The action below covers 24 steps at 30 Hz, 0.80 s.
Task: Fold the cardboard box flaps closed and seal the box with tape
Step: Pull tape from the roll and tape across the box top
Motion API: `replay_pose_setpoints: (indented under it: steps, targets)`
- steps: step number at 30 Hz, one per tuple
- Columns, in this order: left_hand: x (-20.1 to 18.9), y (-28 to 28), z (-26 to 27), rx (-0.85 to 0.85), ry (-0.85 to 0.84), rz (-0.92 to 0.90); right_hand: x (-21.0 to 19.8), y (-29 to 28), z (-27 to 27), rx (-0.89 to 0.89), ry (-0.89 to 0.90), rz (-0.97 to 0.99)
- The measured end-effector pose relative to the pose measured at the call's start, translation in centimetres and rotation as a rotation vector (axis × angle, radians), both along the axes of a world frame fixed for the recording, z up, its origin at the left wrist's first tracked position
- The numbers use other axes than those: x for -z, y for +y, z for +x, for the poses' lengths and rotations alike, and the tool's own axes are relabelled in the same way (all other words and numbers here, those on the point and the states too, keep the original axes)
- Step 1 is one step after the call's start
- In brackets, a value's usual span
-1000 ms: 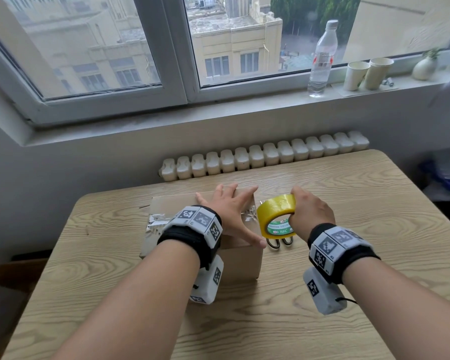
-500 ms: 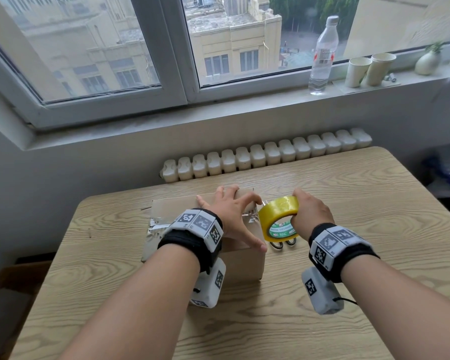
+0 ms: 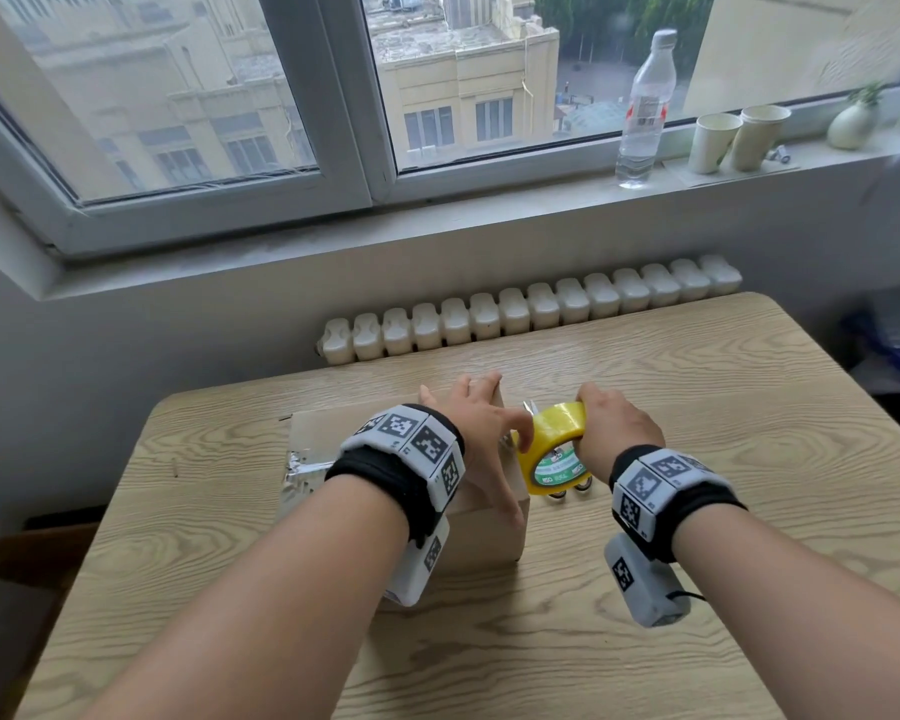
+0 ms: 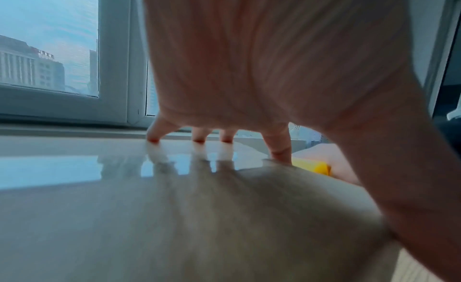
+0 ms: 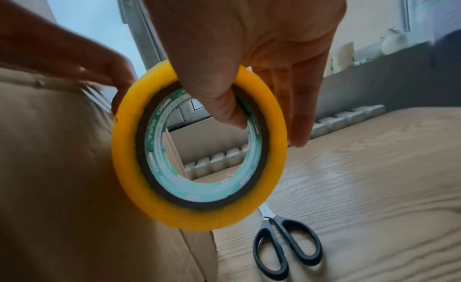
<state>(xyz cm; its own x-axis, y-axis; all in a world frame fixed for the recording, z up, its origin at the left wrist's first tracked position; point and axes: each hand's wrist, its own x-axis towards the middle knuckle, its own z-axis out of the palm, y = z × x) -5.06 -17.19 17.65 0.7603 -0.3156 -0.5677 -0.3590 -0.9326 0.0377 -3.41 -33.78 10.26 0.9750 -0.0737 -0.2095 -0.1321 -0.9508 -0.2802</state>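
Note:
A brown cardboard box point(image 3: 310, 439) sits on the wooden table point(image 3: 749, 485), flaps down, with crumpled shiny tape point(image 3: 302, 472) on its left end. My left hand point(image 3: 476, 407) lies spread on the box top point(image 4: 174, 217), fingertips point(image 4: 199, 141) pressing the glossy surface and one finger reaching the roll. My right hand point(image 3: 614, 428) grips a yellow tape roll point(image 3: 549, 449) at the box's right edge. Its thumb hooks through the core of the tape roll point(image 5: 199, 217), beside the box wall point(image 5: 62, 168).
Black-handled scissors point(image 5: 286, 250) lie on the table under the roll, beside the box. A white radiator point(image 3: 531, 309) runs behind the table's far edge. On the sill stand a water bottle point(image 3: 645, 106), two paper cups point(image 3: 739, 140) and a small vase point(image 3: 853, 124).
My left hand has slid a little farther across the box top, and one finger now touches the roll. The roll has come closer to the box's right edge.

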Motion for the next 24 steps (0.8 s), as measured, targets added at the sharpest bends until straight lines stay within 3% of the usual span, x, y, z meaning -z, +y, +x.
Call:
replay_pose_setpoints:
  steps: [6, 12, 17, 21, 24]
  targets:
    - [0.4, 0.9, -0.3, -0.096, -0.144, -0.145, 0.3, -0.5, -0.2, 0.041, 0.022, 0.198]
    - [0.7, 2.7, 0.5, -0.214, -0.132, -0.155, -0.1, 0.0, -0.3, 0.038, -0.007, 0.278]
    - [2.0, 2.5, 0.1, -0.209, -0.088, -0.121, -0.9, 1.1, -0.5, 0.003, -0.144, 0.186]
    - [3.7, 2.2, -0.8, -0.162, -0.099, -0.119, -1.4, 2.3, 0.2, -0.180, -0.061, 0.099]
    - [2.6, 2.2, 0.0, -0.170, -0.132, -0.172, -1.4, 2.5, 0.4, -0.169, -0.068, 0.126]
